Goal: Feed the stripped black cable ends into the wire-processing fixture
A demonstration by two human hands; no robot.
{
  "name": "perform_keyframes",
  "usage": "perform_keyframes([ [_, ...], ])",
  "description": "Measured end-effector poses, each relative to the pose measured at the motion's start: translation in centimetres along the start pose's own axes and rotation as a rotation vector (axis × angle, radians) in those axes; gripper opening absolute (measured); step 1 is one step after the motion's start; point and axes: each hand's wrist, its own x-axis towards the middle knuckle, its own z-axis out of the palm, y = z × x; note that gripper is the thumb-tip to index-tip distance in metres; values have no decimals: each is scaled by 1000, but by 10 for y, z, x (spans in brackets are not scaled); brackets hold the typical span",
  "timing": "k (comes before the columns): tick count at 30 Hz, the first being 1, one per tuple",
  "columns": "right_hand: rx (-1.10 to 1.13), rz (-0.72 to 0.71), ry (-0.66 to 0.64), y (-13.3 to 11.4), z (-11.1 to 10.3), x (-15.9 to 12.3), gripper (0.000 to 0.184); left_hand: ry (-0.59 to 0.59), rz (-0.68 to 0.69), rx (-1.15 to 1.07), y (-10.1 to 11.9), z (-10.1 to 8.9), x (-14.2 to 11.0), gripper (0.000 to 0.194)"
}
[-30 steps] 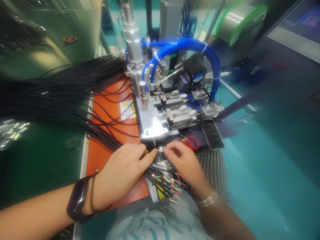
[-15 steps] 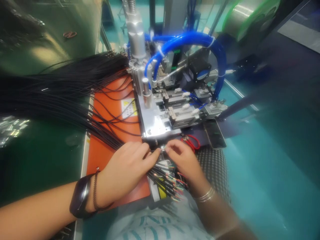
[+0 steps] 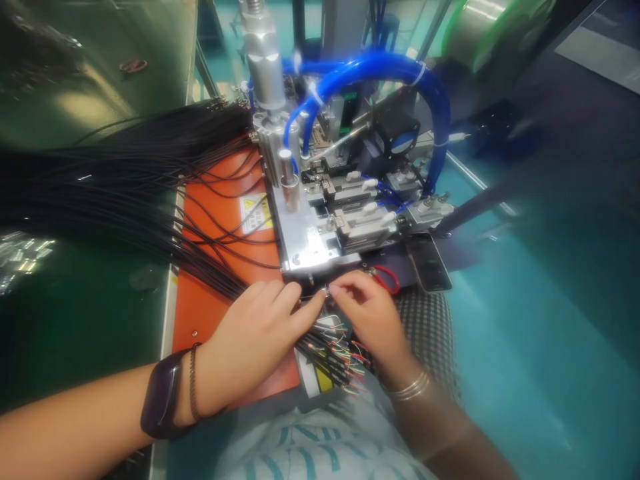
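Note:
My left hand (image 3: 255, 333) lies on a bundle of thin black cables (image 3: 125, 187), its fingers pinched on one cable end near the front edge of a small metal machine (image 3: 320, 227). My right hand (image 3: 367, 317) meets it from the right, fingertips pinched on the same tiny stripped wire tip (image 3: 325, 291). Below both hands, several cable ends with coloured stripped wires (image 3: 340, 360) fan out over the machine's base. The left wrist wears a dark band and the right wrist thin bangles.
An orange panel (image 3: 220, 293) with a yellow warning label lies under the cables. Blue air hoses (image 3: 380, 73) arch over the machine. A dark phone (image 3: 430, 263) lies at its right. Green bench surface (image 3: 75, 313) spreads left, teal floor right.
Both hands have stayed pinched together at the machine's front edge, shifting only slightly upward in view as the camera moved a little.

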Motion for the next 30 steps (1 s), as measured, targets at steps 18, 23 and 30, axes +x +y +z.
perform_keyframes([
  [18, -11, 77, -69, -6, -4, -1, 11, -17, -9, 8, 0, -1, 0, 47],
  [23, 10, 124, -94, -3, -3, 2, 10, -58, -34, -4, 2, -2, 0, 52],
  [30, 185, 199, -180, 8, 2, 9, 13, -127, -78, 4, 5, -8, 5, 56],
])
